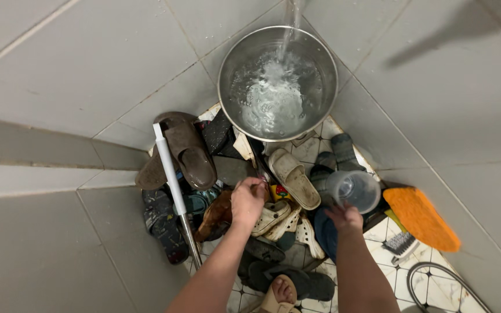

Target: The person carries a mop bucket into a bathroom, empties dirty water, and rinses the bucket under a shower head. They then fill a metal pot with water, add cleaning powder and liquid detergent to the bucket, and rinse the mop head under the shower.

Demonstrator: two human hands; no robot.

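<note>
I look down into a tiled corner heaped with wet sandals and slippers. My left hand point(247, 200) is closed on a small object among the shoes, just above a cream clog point(271, 217); what it grips is too small to tell. My right hand point(344, 218) holds a clear plastic cup point(355, 190) by its base, mouth tilted toward the camera. A steel bucket point(233, 64) stands at the back of the pile, and a stream of water pours into it and churns the surface.
A brown slide sandal point(191, 152) and a beige one point(294, 177) lie on top of the heap. A white-handled stick point(170, 174) leans across the left side. An orange sponge point(420, 217), a brush point(400, 243) and a hose point(436, 284) lie at right. My bare foot point(283, 290) rests in a sandal.
</note>
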